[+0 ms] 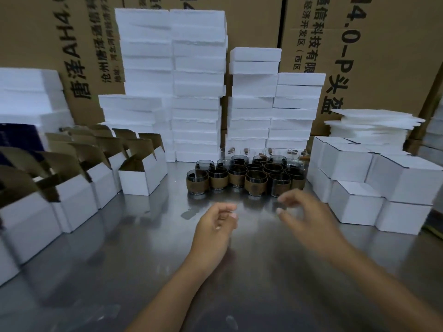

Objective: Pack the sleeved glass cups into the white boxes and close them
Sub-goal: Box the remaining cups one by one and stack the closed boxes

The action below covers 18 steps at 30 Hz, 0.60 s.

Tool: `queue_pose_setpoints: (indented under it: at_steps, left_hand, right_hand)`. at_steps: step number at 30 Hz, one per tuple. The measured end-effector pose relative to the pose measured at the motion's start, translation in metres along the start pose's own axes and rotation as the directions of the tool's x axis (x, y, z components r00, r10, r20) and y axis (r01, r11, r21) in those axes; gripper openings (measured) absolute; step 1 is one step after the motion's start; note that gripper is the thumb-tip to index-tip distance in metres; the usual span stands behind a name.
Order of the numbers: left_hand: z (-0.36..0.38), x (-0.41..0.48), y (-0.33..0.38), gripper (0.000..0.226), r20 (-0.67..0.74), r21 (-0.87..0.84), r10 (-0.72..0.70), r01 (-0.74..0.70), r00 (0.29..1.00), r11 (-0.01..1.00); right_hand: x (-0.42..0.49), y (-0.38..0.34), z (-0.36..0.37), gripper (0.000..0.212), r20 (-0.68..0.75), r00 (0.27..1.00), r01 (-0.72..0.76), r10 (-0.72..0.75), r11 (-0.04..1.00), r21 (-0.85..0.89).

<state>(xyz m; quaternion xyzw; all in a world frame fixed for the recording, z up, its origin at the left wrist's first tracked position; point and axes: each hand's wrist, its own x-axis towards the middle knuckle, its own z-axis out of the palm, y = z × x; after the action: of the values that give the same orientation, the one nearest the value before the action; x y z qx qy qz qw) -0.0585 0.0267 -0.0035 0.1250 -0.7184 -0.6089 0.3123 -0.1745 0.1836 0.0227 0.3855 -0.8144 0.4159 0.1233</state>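
on the left the open boxes (141, 176) stand in rows with flaps up, probably so a cup can go straight in. the left hand (215, 226) hovers over the table (107, 271), fingers loosely curled, holding nothing. the cups (244, 178) stand tight together at the far middle, easy to reach. the right hand (304, 212) is just near of them, fingers loosely spread and empty, perhaps to take one. closed boxes (354, 195) are stacked on the right, out of the way.
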Motion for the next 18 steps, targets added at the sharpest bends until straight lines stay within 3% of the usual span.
queue_pose_setpoints:
  at_steps: [4,11,14,18]
  left_hand:
    - [-0.008,0.0,-0.002,0.02,-0.072,0.042,0.035,-0.032,0.997,0.999]
    - [-0.05,0.047,-0.011,0.019,-0.232,0.15,0.031,0.004,0.972,0.989]
    - [-0.085,0.075,-0.021,0.012,-0.337,0.302,0.028,0.08,0.941,0.95]
    - [-0.13,0.104,-0.028,0.029,-0.472,0.405,0.018,0.199,0.881,0.893]
  right_hand:
    - [-0.013,0.01,0.041,0.018,0.053,0.993,-0.107,0.103,0.99,0.089]
    - [-0.012,0.018,0.039,0.023,-0.067,0.994,-0.076,0.083,0.992,0.102]
    - [-0.011,0.021,0.04,0.023,-0.048,0.998,-0.032,0.034,0.999,0.044]
    - [-0.01,0.021,0.042,0.023,-0.071,0.997,-0.001,-0.002,0.999,-0.036]
